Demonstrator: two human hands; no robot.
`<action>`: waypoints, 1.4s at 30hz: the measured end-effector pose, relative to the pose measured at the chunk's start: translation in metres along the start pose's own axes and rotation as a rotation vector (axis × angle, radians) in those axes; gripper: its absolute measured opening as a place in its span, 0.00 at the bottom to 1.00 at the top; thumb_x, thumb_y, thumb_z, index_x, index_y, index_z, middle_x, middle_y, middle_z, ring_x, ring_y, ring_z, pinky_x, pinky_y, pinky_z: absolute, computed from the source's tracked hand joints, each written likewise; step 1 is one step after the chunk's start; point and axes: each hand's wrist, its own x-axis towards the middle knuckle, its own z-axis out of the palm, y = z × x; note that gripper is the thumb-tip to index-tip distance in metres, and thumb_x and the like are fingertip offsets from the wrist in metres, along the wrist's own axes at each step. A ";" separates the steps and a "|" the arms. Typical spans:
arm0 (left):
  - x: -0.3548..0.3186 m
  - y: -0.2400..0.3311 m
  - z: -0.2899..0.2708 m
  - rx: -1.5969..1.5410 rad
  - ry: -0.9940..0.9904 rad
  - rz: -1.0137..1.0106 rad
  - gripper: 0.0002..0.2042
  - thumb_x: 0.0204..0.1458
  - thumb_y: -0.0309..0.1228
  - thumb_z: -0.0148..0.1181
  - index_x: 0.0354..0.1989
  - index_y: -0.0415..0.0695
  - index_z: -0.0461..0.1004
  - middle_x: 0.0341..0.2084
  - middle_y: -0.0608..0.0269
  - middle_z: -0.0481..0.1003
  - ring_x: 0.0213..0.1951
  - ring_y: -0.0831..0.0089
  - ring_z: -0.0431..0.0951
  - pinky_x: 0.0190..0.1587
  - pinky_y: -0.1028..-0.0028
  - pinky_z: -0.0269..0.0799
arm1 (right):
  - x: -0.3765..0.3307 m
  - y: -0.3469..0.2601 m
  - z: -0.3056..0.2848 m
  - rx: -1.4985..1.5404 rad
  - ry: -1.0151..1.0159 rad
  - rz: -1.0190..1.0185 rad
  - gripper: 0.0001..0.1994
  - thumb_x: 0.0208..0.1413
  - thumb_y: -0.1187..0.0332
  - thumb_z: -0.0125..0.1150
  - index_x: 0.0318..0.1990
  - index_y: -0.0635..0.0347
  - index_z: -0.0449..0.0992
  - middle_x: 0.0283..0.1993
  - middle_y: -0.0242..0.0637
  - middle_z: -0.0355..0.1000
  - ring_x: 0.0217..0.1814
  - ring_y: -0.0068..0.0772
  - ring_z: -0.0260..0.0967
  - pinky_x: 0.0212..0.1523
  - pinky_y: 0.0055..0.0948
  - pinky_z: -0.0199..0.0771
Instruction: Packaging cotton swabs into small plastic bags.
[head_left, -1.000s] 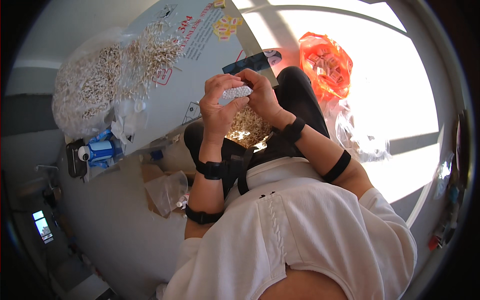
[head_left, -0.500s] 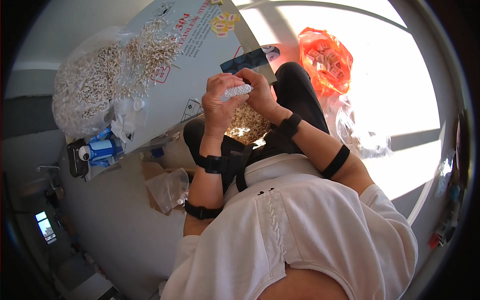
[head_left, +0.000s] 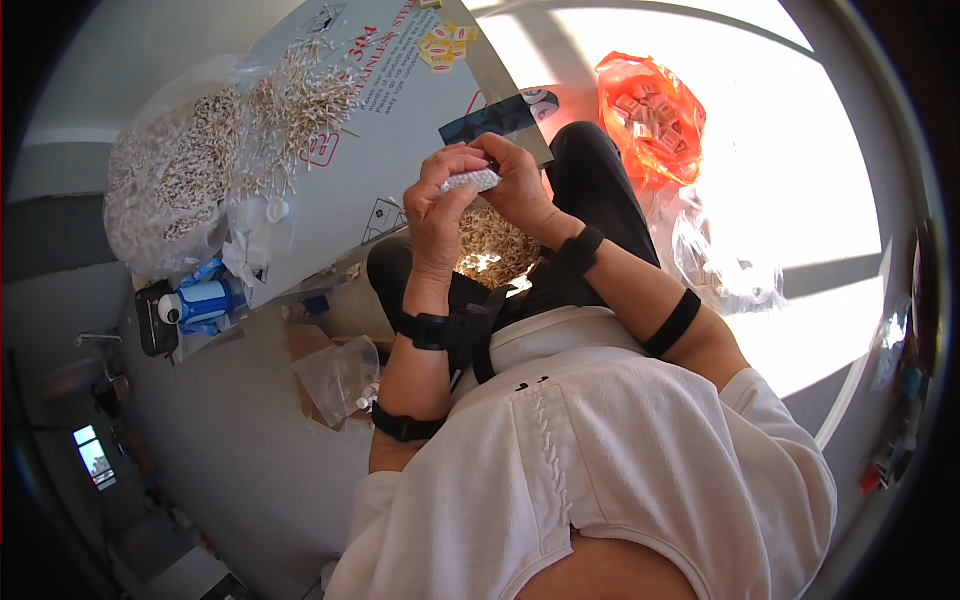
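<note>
Two hands, left hand (head_left: 436, 215) and right hand (head_left: 520, 185), each grip pinching small white bundle (head_left: 470, 181), above lap.

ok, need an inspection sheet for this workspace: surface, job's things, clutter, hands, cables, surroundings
Surface: flat white cardboard sheet with red print, used as a worktop on the person's left; pale floor below.
Job's things: small white packet pinched between both hands; heap of thin pale sticks on the cardboard; more sticks in the lap.
Clutter: clear bag of sticks; orange bag of small packets; blue and white bottle; empty clear bags.
Hands: left hand and right hand both grip the packet; black bands on wrists and forearms.
Cables: nothing seen.
Surroundings: strong sunlight on the floor at right; dim room at left.
</note>
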 end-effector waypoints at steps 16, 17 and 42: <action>0.001 0.006 0.007 -0.083 0.053 0.017 0.08 0.44 0.21 0.53 0.32 0.35 0.76 0.37 0.55 0.78 0.48 0.67 0.75 0.54 0.70 0.67 | 0.000 -0.025 0.000 -0.201 0.105 -0.124 0.11 0.39 0.81 0.67 0.32 0.64 0.72 0.34 0.43 0.71 0.36 0.45 0.72 0.36 0.34 0.73; 0.000 0.005 0.007 -0.094 0.068 0.020 0.08 0.44 0.21 0.53 0.31 0.35 0.76 0.37 0.55 0.78 0.48 0.67 0.75 0.54 0.70 0.67 | 0.000 -0.025 0.001 -0.223 0.110 -0.134 0.11 0.39 0.80 0.67 0.31 0.64 0.71 0.34 0.43 0.71 0.36 0.45 0.72 0.36 0.34 0.72; -0.003 0.008 0.006 0.160 0.012 0.198 0.15 0.40 0.22 0.71 0.39 0.40 0.78 0.38 0.62 0.78 0.48 0.66 0.76 0.54 0.69 0.70 | 0.000 -0.008 -0.004 0.047 0.000 0.063 0.13 0.42 0.77 0.68 0.35 0.62 0.72 0.31 0.35 0.73 0.35 0.22 0.69 0.37 0.25 0.71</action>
